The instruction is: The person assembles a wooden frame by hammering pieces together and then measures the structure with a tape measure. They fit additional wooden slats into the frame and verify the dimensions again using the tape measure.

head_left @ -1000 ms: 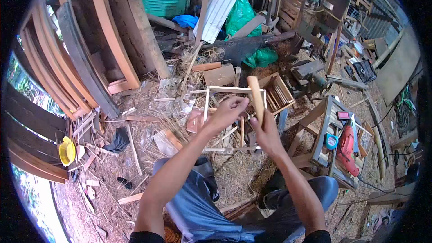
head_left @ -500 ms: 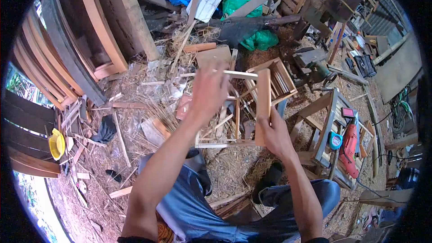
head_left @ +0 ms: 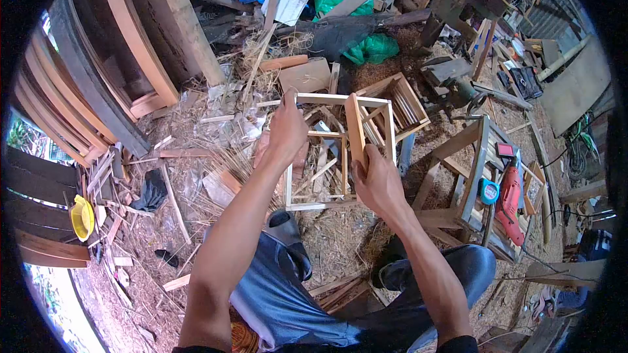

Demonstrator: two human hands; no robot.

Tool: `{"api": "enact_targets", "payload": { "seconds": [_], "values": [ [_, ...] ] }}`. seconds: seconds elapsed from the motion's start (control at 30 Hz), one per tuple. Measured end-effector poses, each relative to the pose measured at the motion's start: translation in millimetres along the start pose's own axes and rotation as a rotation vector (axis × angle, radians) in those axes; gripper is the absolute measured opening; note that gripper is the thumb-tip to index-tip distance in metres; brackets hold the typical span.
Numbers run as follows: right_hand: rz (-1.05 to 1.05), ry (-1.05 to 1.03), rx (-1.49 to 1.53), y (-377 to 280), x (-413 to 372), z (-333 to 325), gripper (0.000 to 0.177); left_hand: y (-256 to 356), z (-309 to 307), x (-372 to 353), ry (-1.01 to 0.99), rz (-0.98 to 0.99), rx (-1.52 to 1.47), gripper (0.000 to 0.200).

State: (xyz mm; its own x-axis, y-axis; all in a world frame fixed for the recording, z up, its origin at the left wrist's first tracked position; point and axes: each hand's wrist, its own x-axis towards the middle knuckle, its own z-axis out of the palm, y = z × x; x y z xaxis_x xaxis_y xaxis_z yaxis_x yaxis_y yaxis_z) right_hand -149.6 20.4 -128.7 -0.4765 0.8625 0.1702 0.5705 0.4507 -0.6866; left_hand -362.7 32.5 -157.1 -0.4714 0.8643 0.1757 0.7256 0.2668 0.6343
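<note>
A light rectangular wooden frame (head_left: 322, 99) of thin strips stands in front of me above the littered floor. At its upper left corner, my left hand (head_left: 288, 127) is closed with the fingers wrapped round the wood. My right hand (head_left: 379, 180) grips the lower end of a short, flat wooden board (head_left: 354, 131), thumb along its face. The board is tilted slightly, and its upper end overlaps the frame's top strip in this view. Between my hands, the floor and wood scraps show through the frame.
To the right, a wooden stool-like structure (head_left: 472, 176) bears a red power drill (head_left: 509, 206) and a turquoise tape measure (head_left: 488, 191). A slatted wooden crate (head_left: 411, 108) lies beyond the frame. Curved wooden pieces (head_left: 137, 39) lean at left, near a yellow hard hat (head_left: 82, 218).
My left hand, blurred earlier, has come to the frame's upper left corner and closed there. My right hand has shifted left with the board, uncovering the frame's right side.
</note>
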Motion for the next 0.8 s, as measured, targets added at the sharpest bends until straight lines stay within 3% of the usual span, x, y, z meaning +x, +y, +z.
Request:
{"api": "enact_targets", "payload": {
  "seconds": [0.3, 0.37, 0.43, 0.5, 0.53, 0.57, 0.63, 0.77, 0.8],
  "values": [
    [0.021, -0.005, -0.076, 5.2, 1.0, 11.0, 0.016, 9.2, -2.8, -4.0, -0.003, -0.012, 0.019, 0.044],
    [0.06, -0.028, -0.029, 6.3, 1.8, 11.5, 0.016, 20.0, -0.5, -10.3, 0.516, 0.416, 0.395, 0.041],
    [0.066, -0.019, 0.015, 8.9, 3.5, 12.4, 0.017, 51.1, -15.1, -16.4, 0.562, 0.474, 0.413, 0.037],
    [0.075, -0.006, 0.057, 12.1, 4.2, 13.8, 0.019, 72.5, -23.1, -27.8, -0.181, 0.071, -0.187, 0.043],
    [0.049, 0.017, 0.043, 13.3, 3.3, 15.3, 0.02, 62.0, -3.6, -25.3, -0.288, -0.008, -0.301, 0.055],
    [0.02, 0.036, 0.028, 14.3, 2.9, 17.0, 0.02, 50.4, 13.1, -25.9, -0.291, -0.007, -0.299, 0.055],
    [0.012, 0.038, 0.034, 16.6, 2.5, 19.8, 0.022, 51.1, 19.2, -28.3, -0.556, -0.185, -0.51, 0.059],
    [0.002, 0.033, 0.041, 19.0, 0.0, 20.8, 0.025, 30.2, 45.2, -25.8, -0.484, -0.188, -0.414, 0.054],
    [0.014, 0.001, 0.02, 17.1, 0.2, 18.6, 0.03, 31.2, 41.9, -25.7, -0.535, -0.167, -0.518, 0.048]
  ]
}}
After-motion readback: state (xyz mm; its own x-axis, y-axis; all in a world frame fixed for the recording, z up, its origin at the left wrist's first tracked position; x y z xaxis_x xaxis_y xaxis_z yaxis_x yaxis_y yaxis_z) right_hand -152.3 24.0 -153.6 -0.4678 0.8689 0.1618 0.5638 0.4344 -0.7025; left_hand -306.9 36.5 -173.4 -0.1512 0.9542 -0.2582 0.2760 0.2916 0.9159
